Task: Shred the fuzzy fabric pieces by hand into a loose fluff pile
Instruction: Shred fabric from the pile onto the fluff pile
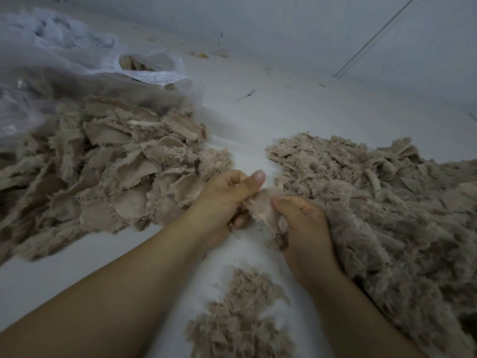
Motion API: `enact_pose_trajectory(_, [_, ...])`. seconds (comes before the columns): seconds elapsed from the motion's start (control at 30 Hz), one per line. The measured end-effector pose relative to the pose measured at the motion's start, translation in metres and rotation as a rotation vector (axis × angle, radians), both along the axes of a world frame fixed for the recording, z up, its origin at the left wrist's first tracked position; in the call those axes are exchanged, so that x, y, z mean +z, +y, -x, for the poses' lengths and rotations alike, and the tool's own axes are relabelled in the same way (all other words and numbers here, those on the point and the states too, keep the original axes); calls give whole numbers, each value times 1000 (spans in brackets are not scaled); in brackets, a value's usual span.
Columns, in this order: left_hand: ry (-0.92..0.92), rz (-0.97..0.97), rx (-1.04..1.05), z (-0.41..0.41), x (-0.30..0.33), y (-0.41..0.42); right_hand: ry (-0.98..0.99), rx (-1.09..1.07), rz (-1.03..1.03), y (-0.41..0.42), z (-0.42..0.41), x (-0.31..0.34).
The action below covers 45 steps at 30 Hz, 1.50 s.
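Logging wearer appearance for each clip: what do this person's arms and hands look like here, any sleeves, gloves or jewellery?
Both forearms are bare as far as the view shows, with no sleeves in sight. The left hand and right hand wear no gloves, and no rings, watch or bracelet show. The left thumbnail is short and unpainted. No markings are visible in the dim light.
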State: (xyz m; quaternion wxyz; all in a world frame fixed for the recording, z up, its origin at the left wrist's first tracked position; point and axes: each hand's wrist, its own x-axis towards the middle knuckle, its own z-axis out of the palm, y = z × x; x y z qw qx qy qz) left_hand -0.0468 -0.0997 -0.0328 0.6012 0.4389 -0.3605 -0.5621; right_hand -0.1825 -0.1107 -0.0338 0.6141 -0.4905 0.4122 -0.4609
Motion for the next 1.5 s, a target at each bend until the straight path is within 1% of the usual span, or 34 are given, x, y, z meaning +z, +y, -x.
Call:
enact_pose_trajectory(0.07, [-147, -17, -9, 5, 0, 0, 35, 6, 27, 0, 1, 0])
enact_pose_trajectory(0.1, [-180, -21, 13, 7, 0, 1, 38, 10, 34, 0, 1, 0])
enact_pose_trajectory(0.13, [-173, -20, 58, 9, -1, 0, 30, 13, 33, 0, 2, 0])
enact_pose_trajectory(0.23, [-53, -40, 220, 8, -2, 0, -46, -30, -4, 0, 1, 1])
enact_pose_trajectory(0.3, [-12, -44, 184, 4, 1, 1, -102, -99, -36, -3, 2, 1])
enact_pose_trajectory(0.33, [-41, -44, 108, 2, 2, 1, -115, -126, -43, -5, 3, -1])
enact_pose_trajectory(0.37, [-126, -52, 10, 0, 5, 3, -113, -146, -40, -6, 3, -1])
enact_pose_trajectory(0.43, [-389, -80, -181, -1, 8, 7, -119, -145, -30, -6, 4, -2])
enact_pose_trajectory(0.47, [-483, -81, -237, 1, 9, 9, -133, -133, -38, -5, 4, -3])
enact_pose_trajectory(0.5, [-522, -73, -249, 4, 9, 9, -141, -130, -46, -5, 4, -4])
enact_pose_trajectory(0.57, [-527, -44, -229, 6, 7, 8, -140, -137, -37, -6, 5, -6])
enact_pose_trajectory(0.63, [-538, -23, -277, 1, 8, 10, -129, -152, -25, -7, 5, -8])
enact_pose_trajectory(0.67, [-559, -12, -358, -4, 10, 11, -128, -166, -33, -8, 6, -9])
enact_pose_trajectory(0.7, [-592, 2, -484, -9, 12, 12, -132, -178, -43, -8, 6, -9])
enact_pose_trajectory(0.77, [-676, 42, -807, -17, 20, 16, -122, -184, -48, -10, 7, -9])
enact_pose_trajectory(0.8, [-701, 70, -936, -19, 22, 17, -111, -179, -46, -10, 7, -10])
enact_pose_trajectory(0.83, [-698, 86, -1018, -21, 25, 17, -104, -178, -44, -11, 7, -10])
enact_pose_trajectory(0.87, [-669, 87, -1045, -23, 26, 16, -100, -178, -46, -12, 7, -10])
enact_pose_trajectory(0.93, [-597, 99, -992, -24, 28, 16, -109, -173, -58, -11, 7, -10])
enact_pose_trajectory(1.0, [-529, 86, -840, -22, 28, 18, -134, -158, -71, -9, 6, -8])
enact_pose_trajectory(1.1, [-471, -52, -427, -10, 24, 17, -151, -131, -54, -7, 7, -5])
enact_pose_trajectory(1.13, [-477, -98, -306, -6, 21, 15, -161, -117, -45, -7, 8, -4])
enact_pose_trajectory(1.17, [-500, -129, -229, -3, 18, 13, -163, -101, -34, -7, 9, -4])
enact_pose_trajectory(1.23, [-531, -140, -183, 3, 14, 12, -130, -81, -17, -6, 9, -3])
enact_pose_trajectory(1.27, [-510, -125, -176, 5, 13, 12, -115, -79, -18, -6, 8, -3])
enact_pose_trajectory(1.3, [-458, -99, -160, 6, 12, 11, -117, -79, -23, -7, 8, -4])
enact_pose_trajectory(1.33, [-366, -67, -119, 6, 12, 9, -136, -81, -30, -8, 8, -5])
enact_pose_trajectory(1.43, [17, 21, 143, 0, 18, -1, -200, -95, -74, -11, 7, -6])
enact_pose_trajectory(1.47, [76, 22, 209, -3, 18, -5, -216, -98, -87, -12, 7, -7])
enact_pose_trajectory(1.5, [46, 0, 256, -4, 15, -7, -230, -100, -96, -12, 7, -8])
